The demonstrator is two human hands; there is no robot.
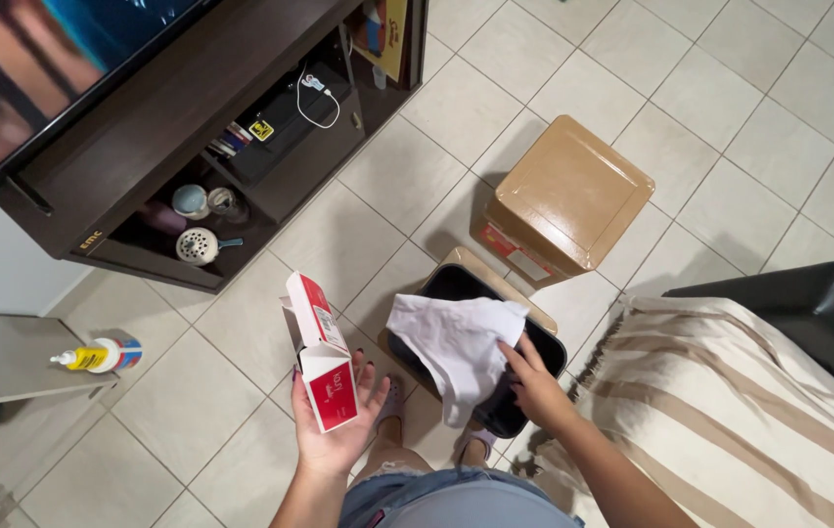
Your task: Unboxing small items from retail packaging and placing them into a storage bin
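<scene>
My left hand (338, 430) holds a small red and white cardboard box (320, 354) upright, its top flap open. My right hand (532, 384) grips a crumpled white cloth or paper (456, 344) that hangs over the rim of a black bin (546, 344) on the tiled floor. The bin stands just in front of my feet, between the box and a striped cover on the right.
A closed brown cardboard box (565, 196) sits on the floor beyond the bin. A dark TV stand (192, 127) with cluttered shelves is at upper left. A yellow-capped bottle (99, 355) lies on a grey ledge at left. A black seat with a beige striped cover (730, 401) fills the right.
</scene>
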